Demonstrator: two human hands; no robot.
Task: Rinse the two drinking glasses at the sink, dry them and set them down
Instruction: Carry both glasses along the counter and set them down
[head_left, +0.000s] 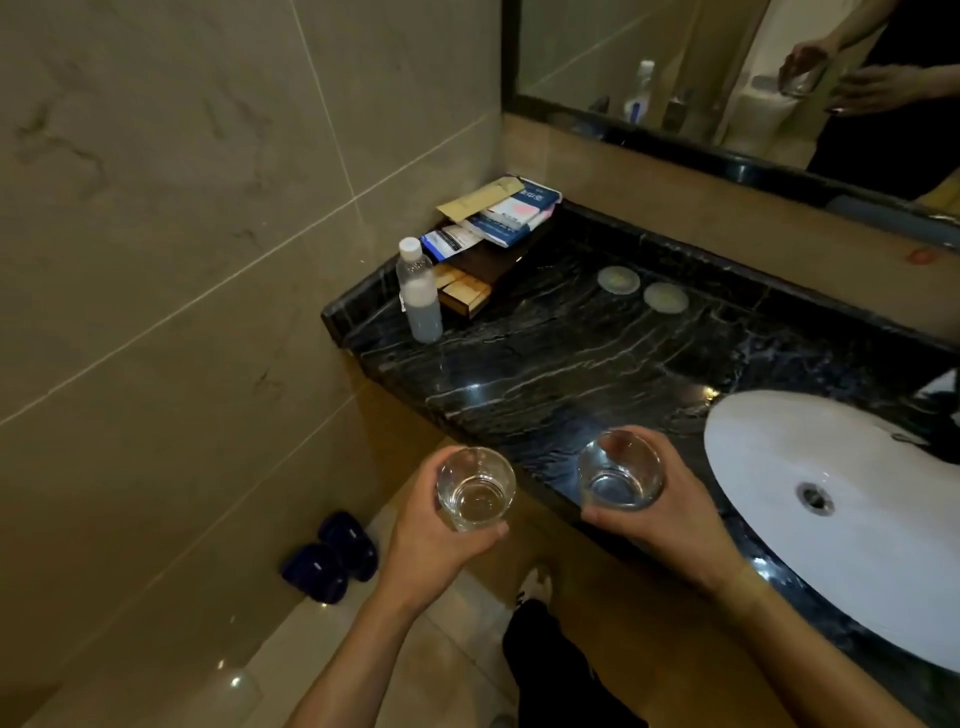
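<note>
My left hand (431, 540) grips a clear drinking glass (475, 488) upright, out in front of the counter edge and over the floor. My right hand (670, 514) grips a second clear glass (621, 470) upright above the front edge of the black marble counter (545, 364). Both glasses look empty. The white oval sink (852, 551) lies to the right of my right hand, its metal drain (815, 499) in the middle. No tap shows in view.
Two round pale coasters (618, 279) (666, 297) lie on the counter towards the back. A plastic water bottle (420, 293) stands at the counter's left end beside a wooden tray of packets (493, 234). Dark blue slippers (332, 556) sit on the floor by the wall. A mirror (727, 78) hangs above.
</note>
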